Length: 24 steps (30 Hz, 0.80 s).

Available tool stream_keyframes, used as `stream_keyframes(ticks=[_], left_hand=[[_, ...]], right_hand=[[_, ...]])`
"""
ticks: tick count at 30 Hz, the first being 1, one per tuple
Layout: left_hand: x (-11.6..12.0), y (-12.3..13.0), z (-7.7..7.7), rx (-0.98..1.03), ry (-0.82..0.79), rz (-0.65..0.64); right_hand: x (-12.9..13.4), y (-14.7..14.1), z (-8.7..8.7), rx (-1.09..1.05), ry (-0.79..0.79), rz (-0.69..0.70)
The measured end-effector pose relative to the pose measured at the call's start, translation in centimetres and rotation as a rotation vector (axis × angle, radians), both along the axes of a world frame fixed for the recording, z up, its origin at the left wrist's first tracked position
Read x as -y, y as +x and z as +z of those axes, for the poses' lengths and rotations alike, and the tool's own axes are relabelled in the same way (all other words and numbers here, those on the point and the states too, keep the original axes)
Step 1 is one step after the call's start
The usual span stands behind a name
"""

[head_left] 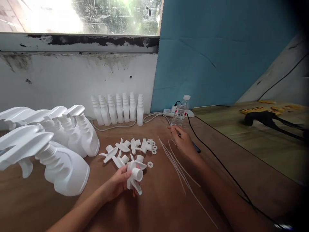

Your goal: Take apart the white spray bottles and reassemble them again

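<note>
White trigger-sprayer head pinched in left hand, beside loose trigger heads. Near thin tubes with right hand; can't tell if pinching one. Probably tube pickup; next, calls for isolating one.

Nearest spray bottle: trigger head clipped at left edge. Phone-like slab partly hidden by right forearm. Water bottle label unreadable. Dark bit at right hand too small to ID. Left hand part-hidden by its trigger sprayer.
</note>
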<state>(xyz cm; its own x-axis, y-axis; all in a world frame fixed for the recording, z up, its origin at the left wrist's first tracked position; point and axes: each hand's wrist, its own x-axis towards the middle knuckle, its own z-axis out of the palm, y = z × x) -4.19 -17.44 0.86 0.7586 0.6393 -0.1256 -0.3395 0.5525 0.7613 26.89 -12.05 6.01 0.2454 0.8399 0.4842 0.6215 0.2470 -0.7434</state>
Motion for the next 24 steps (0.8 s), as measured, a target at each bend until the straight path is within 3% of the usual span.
stream_keyframes(ticks=[4, 10, 16, 22, 24], left_hand=[[-0.3, 0.3, -0.7, -0.065, -0.015, 0.059], [-0.4, 0.2, -0.2, -0.131, -0.038, 0.114], [-0.2, 0.0, 0.0, -0.143, -0.04, 0.108], [-0.2, -0.1, 0.5, -0.127, -0.101, 0.116], [-0.2, -0.2, 0.6, -0.129, -0.12, 0.124]], right_hand=[[1.2, -0.1, 0.6, -0.084, 0.004, -0.092], [0.9, -0.9, -0.3, -0.474, -0.25, 0.189], [1.0, -2.8, -1.9, -0.417, -0.257, 0.286], [1.6, -4.1, -2.5, -0.317, -0.381, 0.536], [1.5, -4.2, -2.4, -0.305, -0.372, 0.52]])
